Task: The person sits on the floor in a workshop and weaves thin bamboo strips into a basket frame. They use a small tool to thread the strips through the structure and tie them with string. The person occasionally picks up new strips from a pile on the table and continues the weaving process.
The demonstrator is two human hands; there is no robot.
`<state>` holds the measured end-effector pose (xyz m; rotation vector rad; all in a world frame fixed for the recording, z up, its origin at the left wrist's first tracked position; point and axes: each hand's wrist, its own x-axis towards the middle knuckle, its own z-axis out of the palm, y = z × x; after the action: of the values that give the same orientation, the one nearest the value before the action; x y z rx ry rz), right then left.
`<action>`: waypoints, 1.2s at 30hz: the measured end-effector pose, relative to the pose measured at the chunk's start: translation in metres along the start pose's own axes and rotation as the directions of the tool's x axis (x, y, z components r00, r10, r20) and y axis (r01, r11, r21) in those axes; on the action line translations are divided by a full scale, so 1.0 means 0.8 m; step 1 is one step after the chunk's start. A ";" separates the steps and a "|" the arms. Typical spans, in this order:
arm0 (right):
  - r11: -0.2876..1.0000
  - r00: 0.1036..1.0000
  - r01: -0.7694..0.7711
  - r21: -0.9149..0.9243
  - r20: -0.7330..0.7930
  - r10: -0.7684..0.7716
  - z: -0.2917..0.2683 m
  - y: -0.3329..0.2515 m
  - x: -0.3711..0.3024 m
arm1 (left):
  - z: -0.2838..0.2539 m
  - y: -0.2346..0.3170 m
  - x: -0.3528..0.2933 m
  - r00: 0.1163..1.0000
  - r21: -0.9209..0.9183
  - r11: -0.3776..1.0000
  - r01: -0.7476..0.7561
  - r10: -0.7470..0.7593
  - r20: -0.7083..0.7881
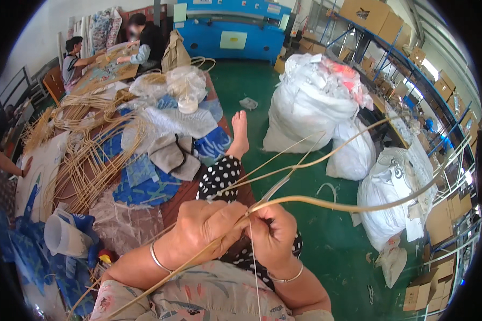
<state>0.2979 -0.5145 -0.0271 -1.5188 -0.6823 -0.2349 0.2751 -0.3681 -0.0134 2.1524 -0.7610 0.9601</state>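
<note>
Well, left hand (211,220): fingers gripping the cane (316,201), near centre
Right hand (275,235): fingers closed just right, exact hold hidden
Cord (256,273): hangs below them; apparently a binding step, calling for a taut wrap

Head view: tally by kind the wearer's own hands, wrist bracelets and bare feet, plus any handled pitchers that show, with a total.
Hands: 2 (left hand, right hand, both at the cane)
Bracelets: 2 (left wrist's bracelet, right wrist's bracelet)
Bare feet: 1 (bare foot)
Pitchers: 1 (white pitcher)
Total: 6
</note>
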 end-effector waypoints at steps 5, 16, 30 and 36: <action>0.985 0.957 0.172 0.022 0.234 -0.173 -0.008 -0.040 0.010 | -0.008 -0.001 0.013 0.996 0.092 0.996 -0.019 0.027 -0.088; 0.716 0.651 -0.064 0.695 0.573 -0.497 -0.039 -0.077 0.014 | -0.044 0.050 0.013 0.998 -0.204 0.977 -0.054 0.050 -0.025; 0.683 0.820 0.519 -0.514 0.072 -0.568 -0.014 -0.088 -0.022 | -0.044 0.058 0.025 0.998 -0.426 0.903 -0.065 0.062 -0.020; 0.719 0.856 0.481 -0.501 0.092 -0.509 -0.016 -0.086 -0.022 | -0.049 0.068 0.018 0.999 -0.285 0.958 0.014 -0.001 0.044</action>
<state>0.2498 -0.5363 0.0223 -1.7923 -1.0403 -0.9310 0.2279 -0.3760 0.0360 1.9277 -0.8566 0.7501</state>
